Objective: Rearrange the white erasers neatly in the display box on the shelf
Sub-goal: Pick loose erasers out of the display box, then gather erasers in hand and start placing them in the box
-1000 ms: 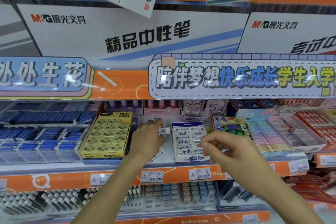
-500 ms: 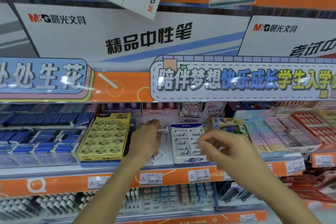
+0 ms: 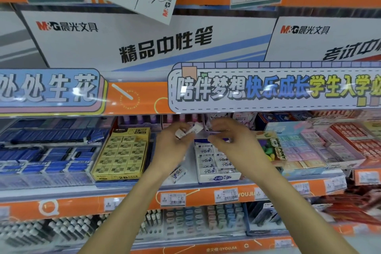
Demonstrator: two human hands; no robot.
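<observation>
**Erasers half sorted, two in my left hand**

From where I sit, the shelf (image 3: 123, 188) fills the view, with a yellow eraser box (image 3: 121, 152) to the left and pastel erasers (image 3: 305, 146) to the right. Between them stands the display box (image 3: 218, 178), its front rows of white erasers (image 3: 208, 160) lying flat and fairly square, labels up. I judge the job partly done: the near rows look tidy, but the back of the box is hidden behind my right hand, so I cannot say how full or neat it is there.

One loose eraser (image 3: 178, 173) lies tilted on the bare shelf just left of the box, outside it, so that one has yet to go in.

My left hand (image 3: 175, 146) is raised above the gap beside the box, fingers closed around what look like two small white erasers (image 3: 189, 130), held up and clear of the box. My right hand (image 3: 231, 142) hovers over the box's rear edge, fingers curled; blur keeps me from telling whether it grips anything.
</observation>
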